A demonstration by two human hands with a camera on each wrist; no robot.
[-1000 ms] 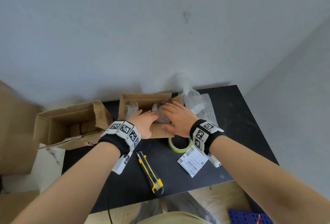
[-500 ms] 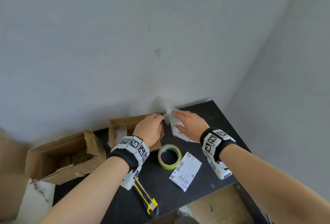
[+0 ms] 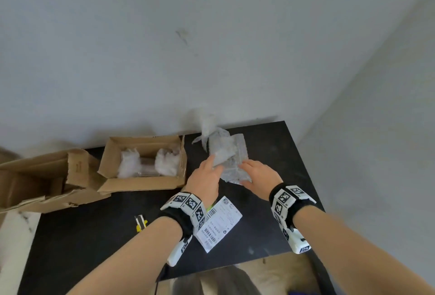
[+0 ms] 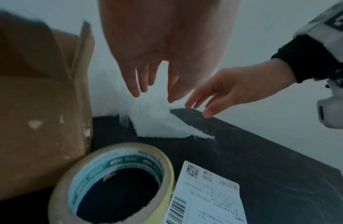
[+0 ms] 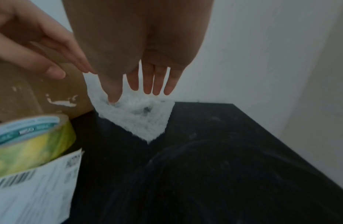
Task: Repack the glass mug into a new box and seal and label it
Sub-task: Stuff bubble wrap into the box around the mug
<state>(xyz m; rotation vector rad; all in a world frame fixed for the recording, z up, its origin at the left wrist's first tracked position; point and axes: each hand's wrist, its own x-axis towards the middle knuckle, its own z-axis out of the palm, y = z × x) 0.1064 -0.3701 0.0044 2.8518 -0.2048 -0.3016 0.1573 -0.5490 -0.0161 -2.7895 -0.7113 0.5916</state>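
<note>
The smaller open cardboard box (image 3: 141, 183) stands at the back of the black table (image 3: 277, 153). Inside it lies the glass mug (image 3: 147, 169), with white wrap bunched at both its ends. Right of the box lies a loose heap of bubble wrap (image 3: 227, 151). My left hand (image 3: 209, 172) and right hand (image 3: 249, 172) hover over the heap's near edge, fingers straight. In the right wrist view the right hand (image 5: 140, 92) touches the bubble wrap (image 5: 136, 119) with its thumb tip. The left hand (image 4: 153, 94) holds nothing above the bubble wrap (image 4: 157, 122).
A torn older box (image 3: 35, 177) lies at the far left. The tape roll (image 4: 113, 181) and the shipping label (image 3: 219, 221) sit just behind my left wrist. A yellow box cutter (image 3: 141, 223) lies near the front edge. Walls close off the back and right.
Both hands left the open box and moved right to the bubble wrap heap. The mug now shows uncovered inside the box.
</note>
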